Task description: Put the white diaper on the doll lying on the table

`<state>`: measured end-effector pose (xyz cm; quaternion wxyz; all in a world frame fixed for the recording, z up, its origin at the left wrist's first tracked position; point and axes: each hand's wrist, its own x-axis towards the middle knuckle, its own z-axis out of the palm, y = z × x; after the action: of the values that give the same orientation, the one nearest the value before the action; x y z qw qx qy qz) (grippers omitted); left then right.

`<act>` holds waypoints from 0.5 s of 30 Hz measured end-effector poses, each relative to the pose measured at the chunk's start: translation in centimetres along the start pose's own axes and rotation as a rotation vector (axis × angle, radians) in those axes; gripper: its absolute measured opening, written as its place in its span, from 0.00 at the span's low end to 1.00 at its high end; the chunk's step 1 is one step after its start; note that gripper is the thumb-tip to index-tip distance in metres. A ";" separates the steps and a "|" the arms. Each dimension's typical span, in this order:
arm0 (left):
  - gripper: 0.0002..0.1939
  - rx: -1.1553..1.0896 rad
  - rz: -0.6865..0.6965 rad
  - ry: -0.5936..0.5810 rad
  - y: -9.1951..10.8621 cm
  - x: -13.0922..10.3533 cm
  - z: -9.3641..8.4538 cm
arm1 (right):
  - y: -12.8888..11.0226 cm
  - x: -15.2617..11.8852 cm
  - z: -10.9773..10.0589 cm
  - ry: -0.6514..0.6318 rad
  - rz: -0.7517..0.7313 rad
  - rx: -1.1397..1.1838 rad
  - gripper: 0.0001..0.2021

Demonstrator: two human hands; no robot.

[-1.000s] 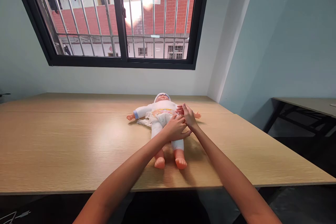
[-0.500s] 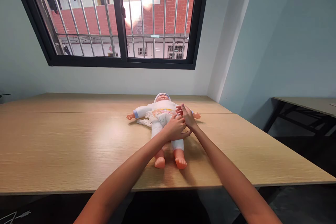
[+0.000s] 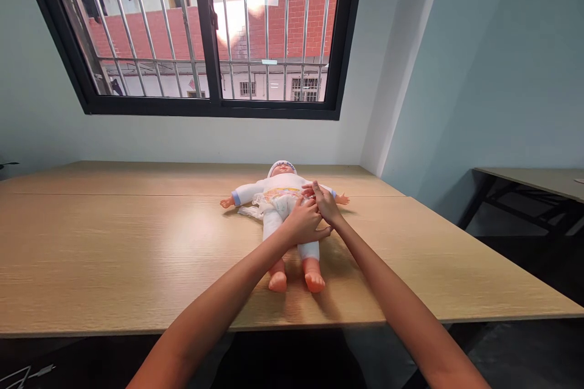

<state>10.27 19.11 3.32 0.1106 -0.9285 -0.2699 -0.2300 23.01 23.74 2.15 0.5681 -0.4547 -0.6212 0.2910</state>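
Observation:
A baby doll [image 3: 286, 181] in white clothes and a white cap lies on its back, feet toward me. Around its hips is a white diaper [image 3: 275, 206] with a coloured waistband; its edge on the left side hangs loose and ruffled. My left hand [image 3: 302, 223] reaches across the doll's thigh, its fingers closed at the right side of the diaper and its thumb sticking out to the right. Just beyond it, my right hand [image 3: 325, 204] has its fingers bent over the same hip, at the waistband. The hands overlap, so the diaper edge beneath them is hidden.
The doll rests on a light wooden table [image 3: 137, 255], whose front edge is close to me. Behind stands a wall with a barred window [image 3: 214, 42]. Another table [image 3: 538, 181] is at the right. A white cable [image 3: 30, 374] shows at the lower left.
Very little differs. The fingers of both hands have shifted slightly at the diaper's right side; the doll has stayed in place.

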 end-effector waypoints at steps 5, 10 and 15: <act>0.16 -0.006 -0.001 -0.029 0.2 -0.1 -0.6 | -0.1 -0.2 0.0 0.024 -0.041 -0.036 0.32; 0.16 -0.020 0.015 -0.034 0.3 -0.2 -0.8 | -0.7 -0.6 -0.1 0.038 -0.126 0.010 0.28; 0.16 -0.004 0.018 -0.008 0.2 -0.1 -0.5 | -0.8 -0.6 0.1 -0.085 -0.077 0.040 0.30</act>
<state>10.10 18.71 3.69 0.1098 -0.9320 -0.2613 -0.2259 22.74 22.91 2.54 0.5610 -0.4064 -0.6556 0.3004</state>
